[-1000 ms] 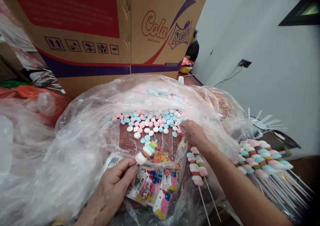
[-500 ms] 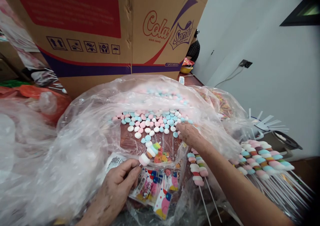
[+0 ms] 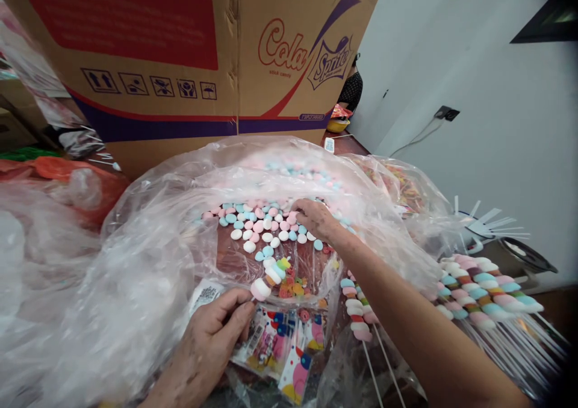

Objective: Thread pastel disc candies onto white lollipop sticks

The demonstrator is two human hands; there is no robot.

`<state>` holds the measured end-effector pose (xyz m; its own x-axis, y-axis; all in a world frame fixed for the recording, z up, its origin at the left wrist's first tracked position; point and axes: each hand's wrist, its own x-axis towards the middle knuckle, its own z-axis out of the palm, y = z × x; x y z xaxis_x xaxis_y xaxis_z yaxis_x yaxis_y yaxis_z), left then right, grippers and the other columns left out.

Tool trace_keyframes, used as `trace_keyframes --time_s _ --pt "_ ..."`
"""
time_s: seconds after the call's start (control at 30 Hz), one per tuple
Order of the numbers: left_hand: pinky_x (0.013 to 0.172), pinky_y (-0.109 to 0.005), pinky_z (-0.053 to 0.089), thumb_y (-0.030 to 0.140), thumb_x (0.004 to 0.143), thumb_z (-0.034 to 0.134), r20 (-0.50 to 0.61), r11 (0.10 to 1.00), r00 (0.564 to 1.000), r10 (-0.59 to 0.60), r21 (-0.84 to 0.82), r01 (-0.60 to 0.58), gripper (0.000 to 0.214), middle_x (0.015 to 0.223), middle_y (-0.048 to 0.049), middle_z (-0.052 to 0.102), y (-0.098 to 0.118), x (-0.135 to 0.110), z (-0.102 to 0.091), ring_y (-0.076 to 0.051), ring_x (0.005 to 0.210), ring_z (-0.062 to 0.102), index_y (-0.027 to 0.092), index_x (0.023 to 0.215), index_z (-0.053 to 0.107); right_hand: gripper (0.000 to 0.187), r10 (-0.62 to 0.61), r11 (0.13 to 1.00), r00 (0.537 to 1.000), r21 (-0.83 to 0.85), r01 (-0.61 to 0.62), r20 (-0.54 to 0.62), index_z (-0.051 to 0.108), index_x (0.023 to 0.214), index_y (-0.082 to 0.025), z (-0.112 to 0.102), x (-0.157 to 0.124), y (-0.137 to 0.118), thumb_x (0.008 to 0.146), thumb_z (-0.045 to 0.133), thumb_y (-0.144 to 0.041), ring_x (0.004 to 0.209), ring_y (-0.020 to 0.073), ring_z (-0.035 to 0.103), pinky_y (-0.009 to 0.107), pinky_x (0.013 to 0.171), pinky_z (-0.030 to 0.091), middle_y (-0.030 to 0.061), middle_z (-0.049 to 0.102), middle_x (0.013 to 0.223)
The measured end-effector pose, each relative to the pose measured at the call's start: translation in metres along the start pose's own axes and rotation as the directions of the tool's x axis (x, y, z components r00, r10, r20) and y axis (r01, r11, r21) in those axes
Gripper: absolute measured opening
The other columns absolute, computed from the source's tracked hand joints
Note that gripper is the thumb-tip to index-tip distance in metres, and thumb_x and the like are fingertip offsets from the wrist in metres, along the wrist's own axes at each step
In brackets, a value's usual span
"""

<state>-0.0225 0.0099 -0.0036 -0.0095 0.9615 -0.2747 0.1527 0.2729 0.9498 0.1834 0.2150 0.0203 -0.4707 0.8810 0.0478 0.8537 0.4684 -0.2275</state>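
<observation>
Between thumb and fingers, my left hand [image 3: 214,327] pinches the stick of a candy skewer [image 3: 271,277], threaded with white, pink, orange, blue and green pieces. My right hand [image 3: 316,218] reaches over the loose marshmallows [image 3: 257,221], which are pink, white and pale blue ovals. Its fingertips bend down among them, and whether they grip one is hidden. Small orange and red gummy candies [image 3: 293,283] lie just past the skewer. Under my right forearm rest two finished-looking skewers [image 3: 356,309].
A clear plastic bag [image 3: 149,263] spreads around the marshmallows. Behind it rises a large cardboard box [image 3: 180,35]. Many skewers [image 3: 487,290] are stacked at right, near white sticks [image 3: 492,221] and a dark pot [image 3: 519,251]. Printed packets [image 3: 280,348] lie in front. A person [image 3: 351,89] is partly visible behind.
My right hand has moved left and slightly away over the marshmallows, from the right edge of the pile. My left hand and its skewer have barely moved.
</observation>
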Motion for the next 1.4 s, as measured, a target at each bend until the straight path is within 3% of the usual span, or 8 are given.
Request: trace_keyframes --time_s 0.23,0.43,0.7,0.83,0.93,1.07,1.23,1.4 --pt "0.042 -0.02 0.017 0.045 0.083 0.055 0.003 1.0 1.0 0.0 0.006 0.0 0.033 0.049 0.0074 0.039 0.0 0.003 -0.002 -0.009 0.045 0.028 0.02 0.061 0.054 0.039 -0.134 0.987 0.975 -0.062 0.147 0.18 0.07 0.113 -0.017 0.003 0.016 0.002 0.079 0.051 -0.008 0.103 0.0247 0.064 0.031 0.088 0.045 0.0098 0.072 0.111" --pt "0.043 -0.021 0.018 0.044 0.082 0.055 0.0 1.0 1.0 0.015 0.012 -0.015 0.031 0.049 0.0072 0.039 0.001 0.003 -0.002 -0.01 0.045 0.03 0.02 0.062 0.054 0.036 -0.19 0.969 0.954 -0.115 0.221 0.232 0.067 0.113 -0.016 -0.003 0.005 0.001 0.082 0.052 -0.008 0.099 0.024 0.061 0.031 0.085 0.046 0.0115 0.066 0.114" --pt "0.046 -0.022 0.024 0.043 0.085 0.054 0.012 0.995 0.997 0.076 0.062 -0.076 0.033 0.051 0.0054 0.044 -0.005 0.003 -0.009 -0.011 0.048 0.036 0.02 0.061 0.054 0.02 -0.243 0.941 0.965 -0.219 0.259 0.096 0.063 0.092 -0.014 0.005 -0.068 -0.006 0.086 0.048 -0.002 0.085 0.0212 0.054 0.029 0.07 0.041 0.0107 0.059 0.094" --pt "0.046 -0.022 0.023 0.043 0.086 0.053 0.017 0.995 0.996 0.087 0.056 -0.088 0.032 0.05 0.0061 0.043 -0.009 0.003 -0.008 -0.011 0.048 0.035 0.021 0.063 0.055 0.022 -0.295 0.942 0.953 -0.146 0.302 0.069 0.064 0.091 -0.015 0.014 -0.108 -0.01 0.086 0.047 -0.001 0.086 0.0203 0.055 0.029 0.073 0.041 0.0086 0.062 0.092" --pt "0.048 -0.022 0.025 0.042 0.085 0.055 -0.016 0.994 0.995 0.097 0.047 -0.096 0.031 0.051 0.0056 0.045 -0.008 0.0 -0.006 -0.011 0.05 0.037 0.02 0.062 0.055 0.024 -0.223 0.974 0.973 0.042 0.22 0.058 0.066 0.095 -0.016 0.007 -0.118 -0.008 0.086 0.047 -0.004 0.083 0.0181 0.058 0.028 0.074 0.042 0.0067 0.063 0.092" --pt "0.045 -0.021 0.021 0.043 0.084 0.056 -0.019 0.996 0.997 0.075 0.049 -0.074 0.032 0.051 0.0058 0.046 -0.004 -0.003 -0.004 -0.011 0.048 0.034 0.02 0.062 0.056 0.023 -0.005 0.983 1.0 0.185 0.008 -0.019 0.068 0.093 -0.018 -0.007 -0.113 -0.005 0.087 0.048 -0.009 0.086 0.0177 0.06 0.028 0.076 0.041 0.0053 0.066 0.093" --pt "0.044 -0.021 0.021 0.044 0.084 0.057 -0.016 0.996 0.997 0.074 0.059 -0.073 0.033 0.05 0.0065 0.044 -0.003 -0.006 -0.004 -0.01 0.047 0.034 0.02 0.061 0.055 0.016 0.077 0.987 0.997 0.146 -0.074 -0.014 0.064 0.095 -0.017 0.003 -0.108 -0.011 0.086 0.051 -0.011 0.082 0.0174 0.059 0.027 0.072 0.038 0.0049 0.066 0.093" --pt "0.045 -0.021 0.023 0.045 0.086 0.054 0.025 0.994 0.998 0.061 0.092 -0.063 0.033 0.05 0.0065 0.044 -0.009 -0.004 -0.007 -0.011 0.047 0.036 0.021 0.063 0.055 0.014 0.011 1.0 0.999 0.015 -0.011 0.052 0.061 0.093 -0.017 0.019 -0.112 -0.015 0.091 0.048 -0.013 0.086 0.0197 0.059 0.028 0.074 0.039 0.0065 0.066 0.091"
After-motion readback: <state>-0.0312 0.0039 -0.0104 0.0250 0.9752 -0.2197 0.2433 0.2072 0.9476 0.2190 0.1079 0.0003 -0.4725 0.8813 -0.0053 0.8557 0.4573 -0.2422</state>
